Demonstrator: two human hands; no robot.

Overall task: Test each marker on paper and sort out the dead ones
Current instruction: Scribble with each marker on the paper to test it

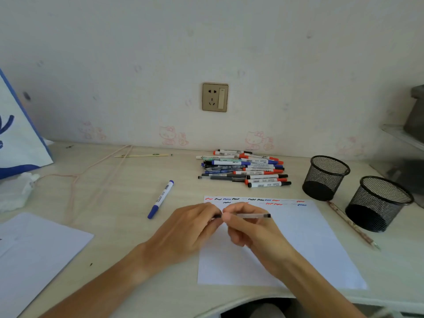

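Observation:
Over the white test paper [309,244], my right hand [247,228] holds a thin clear pen [252,215] level, its black end pointing right. My left hand [190,228] pinches the pen's dark left end, which may be the cap. Short red, black and blue scribbles run along the paper's top edge. A pile of markers and pens [245,168] with red, blue and black caps lies behind the paper. One blue-capped marker [161,199] lies alone on the desk to the left.
Two black mesh cups [324,177] [378,203] stand at the right, nothing visible inside them. A patterned pencil [351,224] lies beside the paper. A second white sheet [34,255] lies front left. A blue-and-white bag [18,138], tissue [16,193] and pink cord [91,171] sit left.

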